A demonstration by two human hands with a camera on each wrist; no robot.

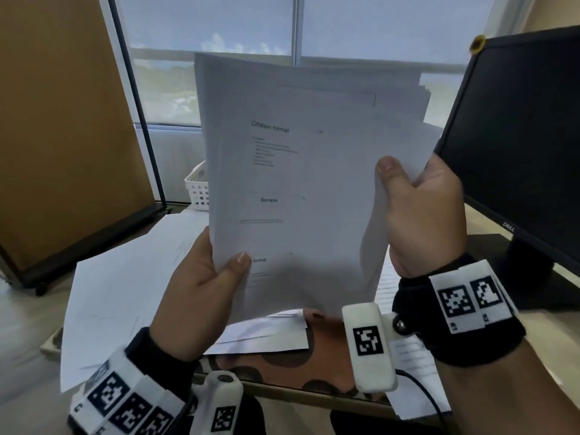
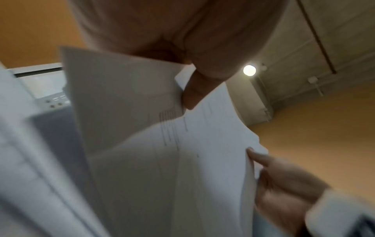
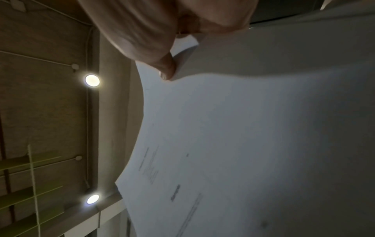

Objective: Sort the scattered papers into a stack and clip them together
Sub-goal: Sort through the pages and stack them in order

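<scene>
Sheaf of white printed paper sheets (image 1: 301, 183) held upright above the desk (image 1: 282, 362), long axis vertical, print facing the person, left hand (image 1: 201, 284) fingers clamped on its lower left edge, right hand (image 1: 420, 215) fingers clamped on its right edge, more loose white sheets (image 1: 125, 293) lay flat on the desk below

From the left wrist, the left hand (image 2: 182, 40) fills the top of the picture, its thumb (image 2: 194, 93) pressed onto the near corner of a sheaf of white papers (image 2: 162, 160), closing the grip there. The sheets fan apart unevenly, faint printed lines showing on them, and the right hand (image 2: 284, 184) pinches their far edge at lower right. Behind are an orange wall (image 2: 314, 136), a pale ceiling and one round lit lamp (image 2: 249, 70); much is blurred.
</scene>
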